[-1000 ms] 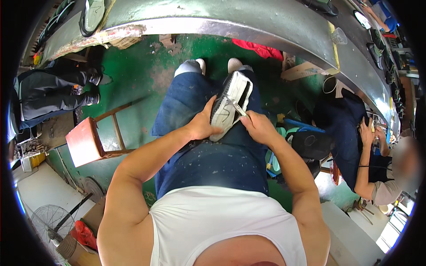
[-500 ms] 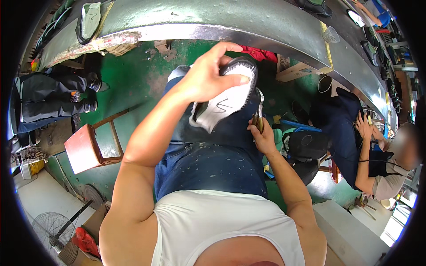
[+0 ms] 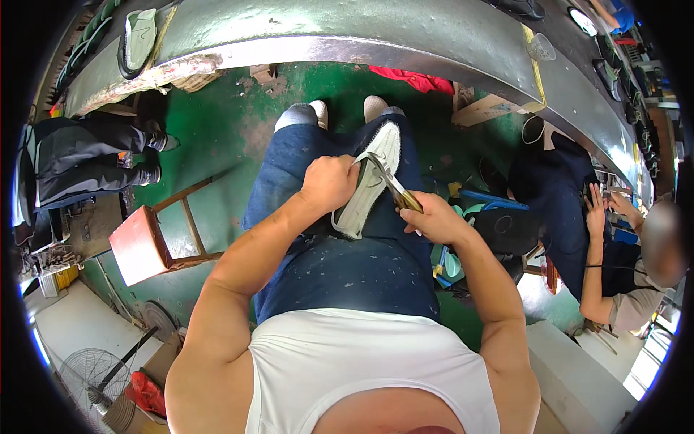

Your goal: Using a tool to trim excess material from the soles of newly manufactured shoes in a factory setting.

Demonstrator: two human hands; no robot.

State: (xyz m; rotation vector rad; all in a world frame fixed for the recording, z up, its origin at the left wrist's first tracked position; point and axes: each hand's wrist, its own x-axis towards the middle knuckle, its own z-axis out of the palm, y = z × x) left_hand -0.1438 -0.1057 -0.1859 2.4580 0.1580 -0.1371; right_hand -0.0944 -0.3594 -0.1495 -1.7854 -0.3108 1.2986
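A shoe part (image 3: 361,201) with a white underside and a dark, ragged edge lies sole up across my lap. Its narrower toe points away from me. From the left, my left hand (image 3: 329,185) is closed on the shoe's side edge. My right hand (image 3: 432,218) is wrapped round the brass-coloured handles of a pair of pliers (image 3: 396,186). The curved metal head of the pliers reaches over the white underside toward the edge by my left fingers. Whether its jaws bite the edge material, I cannot tell.
A long metal-topped workbench (image 3: 311,52) curves across the far side, with another shoe (image 3: 137,40) at its left. A red stool (image 3: 141,242) stands left on the green floor. At the right a co-worker's hands (image 3: 596,210) work at the bench. A fan (image 3: 94,380) is lower left.
The shoe part has come down from my raised left hand onto my lap, toe outward. My left hand has moved to its side edge, and the pliers have swung over the underside.
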